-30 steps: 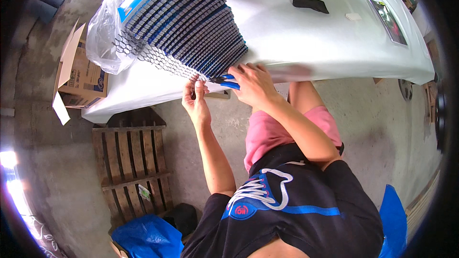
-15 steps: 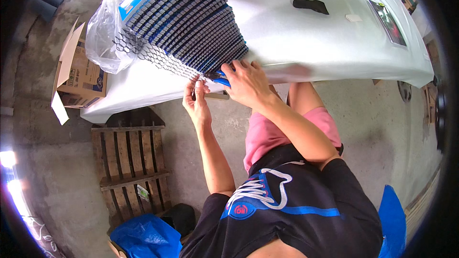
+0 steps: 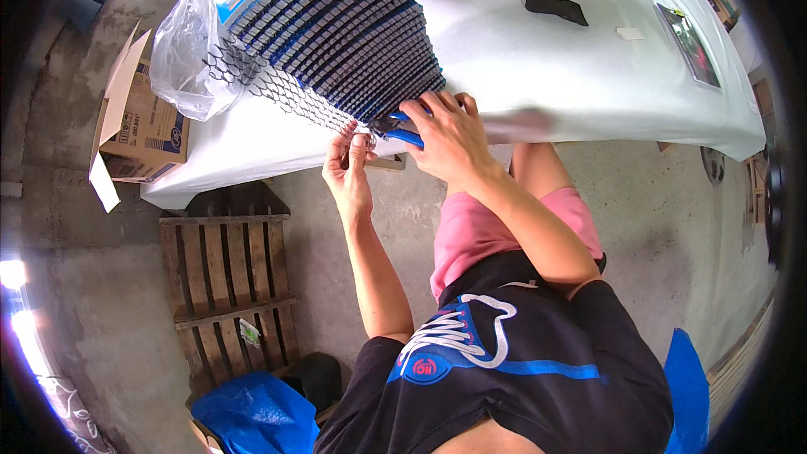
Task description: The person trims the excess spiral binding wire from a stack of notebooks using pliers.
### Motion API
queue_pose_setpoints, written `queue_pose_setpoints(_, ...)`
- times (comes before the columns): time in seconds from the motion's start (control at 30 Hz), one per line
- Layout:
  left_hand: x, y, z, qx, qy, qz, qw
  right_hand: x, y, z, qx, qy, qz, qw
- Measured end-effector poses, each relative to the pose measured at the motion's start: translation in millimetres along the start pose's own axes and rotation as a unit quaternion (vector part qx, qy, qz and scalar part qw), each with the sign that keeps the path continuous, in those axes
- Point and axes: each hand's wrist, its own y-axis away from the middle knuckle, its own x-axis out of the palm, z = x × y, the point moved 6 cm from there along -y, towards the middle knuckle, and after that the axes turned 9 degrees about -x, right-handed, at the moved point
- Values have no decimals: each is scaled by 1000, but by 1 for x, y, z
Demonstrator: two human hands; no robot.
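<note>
While the left hand (image 3: 346, 175) pinched a coil (image 3: 370, 140) at the near corner of the books (image 3: 345, 34), the right hand (image 3: 454, 141) held the blue pliers (image 3: 408, 137) with their nose beside those fingertips. The books lay in packed rows on the white bench (image 3: 538, 59), with a mesh (image 3: 294, 99) of coils along their lower left side.

To work well here, the pinch probably had to be steady but light, since thin wire would likely bend, and the nose was best aimed clear of the skin.

On the left, thumb and forefinger were nearly together, most of the wire between them hidden. The right fingers curled around the handles, which stood slightly apart; whether the nose gripped wire could not be told.
</note>
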Motion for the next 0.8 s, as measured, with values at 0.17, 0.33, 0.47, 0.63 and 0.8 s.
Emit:
queue_pose_setpoints(0.17,-3,-1,-1,10,-9,-8,1000,0,-1,2,10,9,8,1000)
queue_pose_setpoints(0.33,0,0,1,14,9,-7,1000,-1,1,0,10,18,8,1000)
queue_pose_setpoints(0.47,-1,2,0,23,-14,-8,1000,-1,-5,7,-3,3,-1,1000)
queue_pose_setpoints(0.63,2,1,1,41,0,-5,999,4,-9,6,-7,-8,25,1000)
queue_pose_setpoints(0.8,4,-1,4,42,25,-43,998,24,-6,-9,31,-46,92,994)
